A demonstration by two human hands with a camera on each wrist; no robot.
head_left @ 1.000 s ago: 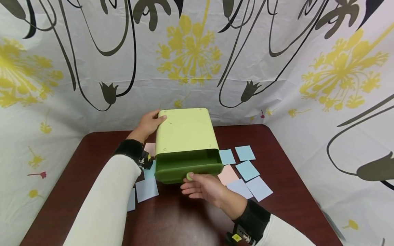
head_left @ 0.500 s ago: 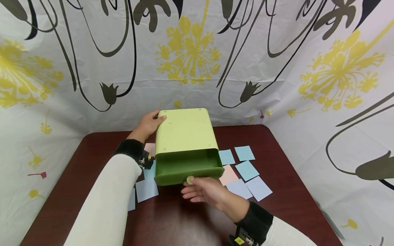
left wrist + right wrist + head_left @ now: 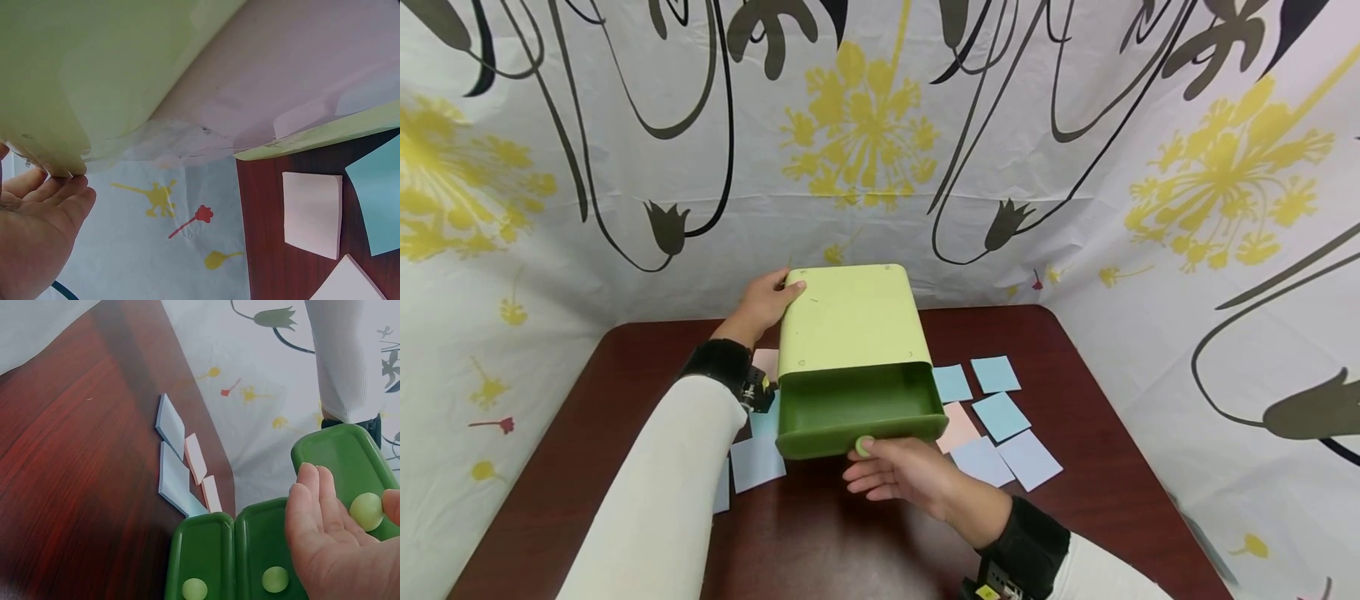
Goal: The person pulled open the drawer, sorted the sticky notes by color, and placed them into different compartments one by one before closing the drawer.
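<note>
A light green drawer box (image 3: 848,321) stands in the middle of the dark wooden table (image 3: 587,392). Its top dark green drawer (image 3: 857,410) is pulled partway out and looks empty. My right hand (image 3: 871,457) pinches the drawer's pale round knob (image 3: 864,446); in the right wrist view the knob (image 3: 366,511) sits between fingers and thumb. My left hand (image 3: 778,290) grips the box's far left corner, thumb on top. In the left wrist view that hand (image 3: 37,231) lies against the box's edge (image 3: 94,81). Two lower drawers with knobs (image 3: 275,579) are closed.
Square paper notes lie on the table: blue ones (image 3: 996,374), a pink one (image 3: 957,425) and lavender ones (image 3: 1030,460) right of the box, more blue and pink ones (image 3: 757,460) on its left. A patterned white curtain (image 3: 865,150) encloses the table's back and sides.
The top drawer has slid a little further out toward me, with my right hand on its knob. My left hand has stayed on the box's corner.
</note>
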